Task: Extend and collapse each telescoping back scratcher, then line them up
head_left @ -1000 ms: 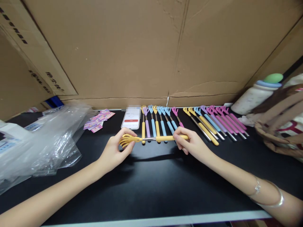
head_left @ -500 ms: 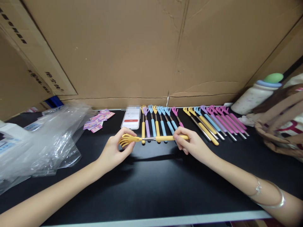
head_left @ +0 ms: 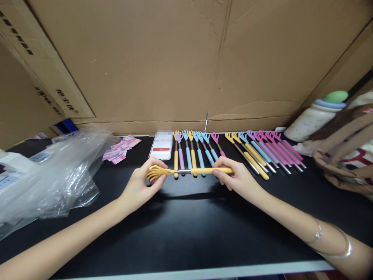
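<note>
A yellow back scratcher (head_left: 201, 170) lies level across the view, held above the black tabletop between both hands. My left hand (head_left: 145, 181) is closed on its claw-shaped head, thumb below and fingers behind. My right hand (head_left: 233, 173) grips the end of the yellow handle; a short metal shaft shows between head and handle. Behind them, several back scratchers in yellow, purple, blue and pink lie in a row, among them a purple back scratcher (head_left: 181, 155). Farther right is a second group, with a yellow back scratcher (head_left: 256, 167) near its front.
A phone (head_left: 161, 147) lies left of the row, beside small purple printed cards (head_left: 119, 148). Clear plastic bags (head_left: 64, 179) cover the left side. At the right stand a white bottle (head_left: 311, 120) and a brown fabric bag (head_left: 346, 163). Cardboard (head_left: 145, 58) walls the back.
</note>
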Motion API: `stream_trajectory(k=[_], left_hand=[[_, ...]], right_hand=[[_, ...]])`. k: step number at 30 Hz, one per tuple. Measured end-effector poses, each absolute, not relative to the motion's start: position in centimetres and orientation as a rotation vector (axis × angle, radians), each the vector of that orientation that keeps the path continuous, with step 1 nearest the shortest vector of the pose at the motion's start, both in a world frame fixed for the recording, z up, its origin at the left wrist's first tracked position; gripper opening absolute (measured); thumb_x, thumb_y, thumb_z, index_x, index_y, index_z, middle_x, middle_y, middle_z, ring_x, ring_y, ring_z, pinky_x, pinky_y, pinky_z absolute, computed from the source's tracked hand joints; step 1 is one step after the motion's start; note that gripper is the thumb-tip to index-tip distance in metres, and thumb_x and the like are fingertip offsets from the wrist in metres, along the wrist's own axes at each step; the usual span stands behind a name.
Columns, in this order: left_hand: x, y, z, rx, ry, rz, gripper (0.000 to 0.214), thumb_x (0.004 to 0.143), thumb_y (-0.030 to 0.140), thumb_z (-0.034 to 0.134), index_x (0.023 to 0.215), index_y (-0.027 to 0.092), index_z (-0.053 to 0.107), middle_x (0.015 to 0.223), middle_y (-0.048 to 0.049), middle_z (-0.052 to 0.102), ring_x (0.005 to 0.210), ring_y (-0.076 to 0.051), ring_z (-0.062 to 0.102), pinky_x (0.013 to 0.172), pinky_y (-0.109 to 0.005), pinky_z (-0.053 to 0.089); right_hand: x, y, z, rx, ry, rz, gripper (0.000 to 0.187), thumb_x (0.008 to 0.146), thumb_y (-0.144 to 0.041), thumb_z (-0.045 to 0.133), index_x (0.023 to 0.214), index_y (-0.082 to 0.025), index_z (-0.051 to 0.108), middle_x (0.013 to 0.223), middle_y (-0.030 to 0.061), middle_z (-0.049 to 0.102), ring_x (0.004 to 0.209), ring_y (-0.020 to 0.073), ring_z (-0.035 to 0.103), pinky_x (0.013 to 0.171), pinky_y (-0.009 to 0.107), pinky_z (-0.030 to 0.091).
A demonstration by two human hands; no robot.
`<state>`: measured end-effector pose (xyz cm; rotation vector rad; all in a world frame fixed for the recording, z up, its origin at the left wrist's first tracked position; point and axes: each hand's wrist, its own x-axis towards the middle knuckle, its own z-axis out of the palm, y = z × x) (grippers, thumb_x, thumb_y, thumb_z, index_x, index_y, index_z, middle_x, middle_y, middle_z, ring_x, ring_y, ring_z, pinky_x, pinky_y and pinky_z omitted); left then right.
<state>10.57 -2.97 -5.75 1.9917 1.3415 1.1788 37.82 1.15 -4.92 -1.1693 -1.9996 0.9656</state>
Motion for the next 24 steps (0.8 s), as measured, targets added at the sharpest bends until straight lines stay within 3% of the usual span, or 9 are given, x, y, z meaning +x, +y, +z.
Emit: stream_trajectory(k=[18, 24], left_hand=[[10.44, -3.10, -6.07, 1.894, 1.309, 1.205, 0.014, 0.085, 0.029, 0.054, 0.093, 0.020, 0.047, 0.075, 0.0033, 0.052, 0.052, -0.006, 0.049, 0.052, -0.019, 0.043], [10.43, -3.12, -6.23, 1.842, 1.268, 1.109, 0.017, 0.087, 0.033, 0.053, 0.094, 0.021, 0.045, 0.073, 0.0041, 0.052, 0.051, -0.007, 0.050, 0.052, -0.019, 0.044]], right_hand=[[38.25, 1.36, -4.33, -0.899, -2.210, 0.514, 0.018, 0.083, -0.036, 0.058, 0.083, -0.018, 0.059, 0.069, -0.0012, 0.058, 0.053, 0.0076, 0.047, 0.050, 0.020, 0.035], [38.58, 1.38, -4.38, -0.959, -2.201, 0.424, 0.021, 0.082, -0.038, 0.059, 0.080, -0.018, 0.061, 0.060, -0.0027, 0.054, 0.048, 0.0071, 0.040, 0.047, 0.020, 0.031]])
